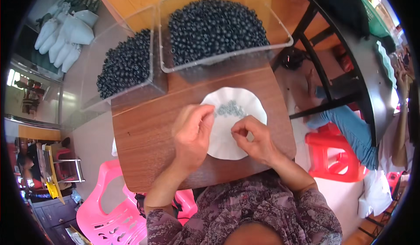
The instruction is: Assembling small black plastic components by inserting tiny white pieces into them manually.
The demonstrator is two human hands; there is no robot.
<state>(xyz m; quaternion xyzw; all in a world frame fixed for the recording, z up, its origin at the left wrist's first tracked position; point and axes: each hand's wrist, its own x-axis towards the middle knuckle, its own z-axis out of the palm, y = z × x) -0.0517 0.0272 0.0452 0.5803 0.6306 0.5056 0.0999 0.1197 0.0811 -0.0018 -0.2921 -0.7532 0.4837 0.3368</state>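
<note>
two bare hands work at a white scalloped plate [225,146] on a brown wooden table [144,144]. small pale grey-green pieces [230,109] lie in a loose cluster on the plate, toward its far side; their exact shape is too small to make out.

the left hand [192,129] is at the plate's left rim, its fingers bent and its thumb drawn close to the index finger. whether those tips meet, or have hold of a piece, i cannot tell. the right hand [255,140] is over the plate's right-hand near part, thumb and index finger curled into a small ring with their tips close together; whether anything is pinched there i cannot tell either.

beyond the plate stands a large clear bin [280,46] heaped with dark round beads [214,30]. beyond the plate and to its left is a second clear bin [159,87], also holding dark beads. left of the plate and nearer the person, past the table's edge, is a pink plastic chair [94,203]. right of the plate, past the other edge, is a red stool [321,142], with a seated person's blue-trousered leg [350,131] beside it.
</note>
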